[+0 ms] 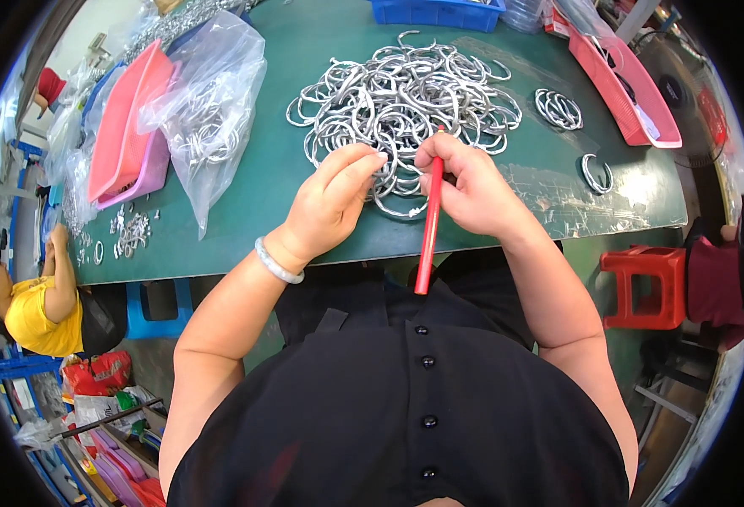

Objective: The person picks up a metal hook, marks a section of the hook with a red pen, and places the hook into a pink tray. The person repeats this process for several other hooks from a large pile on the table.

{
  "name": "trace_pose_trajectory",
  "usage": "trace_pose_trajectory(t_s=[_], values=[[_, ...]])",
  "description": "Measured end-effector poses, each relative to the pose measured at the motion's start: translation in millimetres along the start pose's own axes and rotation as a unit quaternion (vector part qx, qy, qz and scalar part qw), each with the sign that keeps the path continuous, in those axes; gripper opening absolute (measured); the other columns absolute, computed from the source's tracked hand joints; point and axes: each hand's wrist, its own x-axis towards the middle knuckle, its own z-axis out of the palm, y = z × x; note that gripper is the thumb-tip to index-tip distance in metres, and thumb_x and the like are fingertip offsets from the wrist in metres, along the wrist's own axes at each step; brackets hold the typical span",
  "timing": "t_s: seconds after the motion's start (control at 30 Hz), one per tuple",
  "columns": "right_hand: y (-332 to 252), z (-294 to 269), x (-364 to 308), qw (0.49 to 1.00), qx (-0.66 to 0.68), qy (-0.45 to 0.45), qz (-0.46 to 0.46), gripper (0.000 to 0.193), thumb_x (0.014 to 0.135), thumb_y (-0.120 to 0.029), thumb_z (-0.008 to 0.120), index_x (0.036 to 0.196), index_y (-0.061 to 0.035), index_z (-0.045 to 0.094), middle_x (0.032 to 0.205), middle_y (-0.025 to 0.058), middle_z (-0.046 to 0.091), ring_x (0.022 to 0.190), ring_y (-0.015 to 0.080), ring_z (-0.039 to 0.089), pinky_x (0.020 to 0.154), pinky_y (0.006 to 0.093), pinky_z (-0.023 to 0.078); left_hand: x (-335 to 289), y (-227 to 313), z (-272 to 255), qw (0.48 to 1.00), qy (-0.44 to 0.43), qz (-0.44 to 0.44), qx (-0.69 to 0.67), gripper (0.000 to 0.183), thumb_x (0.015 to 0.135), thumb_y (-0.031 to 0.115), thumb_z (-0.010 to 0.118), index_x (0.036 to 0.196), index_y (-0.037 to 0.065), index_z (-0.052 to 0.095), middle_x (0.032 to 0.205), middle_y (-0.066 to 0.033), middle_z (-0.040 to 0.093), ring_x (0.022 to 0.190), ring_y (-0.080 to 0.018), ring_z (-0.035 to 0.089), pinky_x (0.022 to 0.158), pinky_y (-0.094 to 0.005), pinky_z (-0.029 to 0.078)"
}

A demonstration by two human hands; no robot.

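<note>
Your right hand is closed around a red stick, gripping it near its upper end. The stick's long axis runs almost straight toward and away from you: its top points at the pile of metal rings on the green table, and its lower end hangs past the table's near edge, over your black buttoned top. Your left hand sits just beside it, fingers curled and pinched on the rings at the pile's near edge; whether it truly holds one, you cannot tell. A pale bracelet circles that wrist.

Left of the pile lies a clear plastic bag with more rings, against a pink tray. To the right lie a small cluster of rings, another pink tray, and a red stool below the table.
</note>
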Motion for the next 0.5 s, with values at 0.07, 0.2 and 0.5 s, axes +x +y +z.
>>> trace_pose_trajectory(t_s=[0.07,0.2,0.5], values=[[4,-2,-1,0.999,0.039,-0.009,0.020,0.012,0.076,0.004,0.052,0.084,-0.0026,0.046,0.069,-0.0016,0.048,0.063,0.0043,0.045,0.055,0.0200,0.039,-1,0,1,1.000,0.004,-0.005,0.004,0.030,0.075,-0.008,0.056,0.103,0.001,0.055,0.100,-0.0137,0.055,0.080,-0.0216,0.057,0.068,-0.0269,0.048],[6,-2,2,0.997,0.057,-0.038,0.033,0.012,0.077,0.005,0.049,0.086,-0.0020,0.045,0.071,-0.0010,0.049,0.065,0.0047,0.048,0.058,0.0195,0.040,-4,-1,3,0.999,0.008,-0.043,-0.016,0.029,0.076,-0.009,0.055,0.103,0.001,0.055,0.099,-0.0127,0.054,0.073,-0.0170,0.056,0.064,-0.0248,0.047],[8,3,10,0.997,0.039,-0.062,0.039,0.013,0.074,0.004,0.051,0.086,-0.0003,0.048,0.071,0.0065,0.053,0.068,0.0117,0.053,0.062,0.0255,0.044,-2,-2,2,0.998,0.011,-0.061,-0.032,0.031,0.074,-0.006,0.055,0.104,0.003,0.055,0.097,-0.0134,0.054,0.076,-0.0257,0.057,0.063,-0.0295,0.048]])
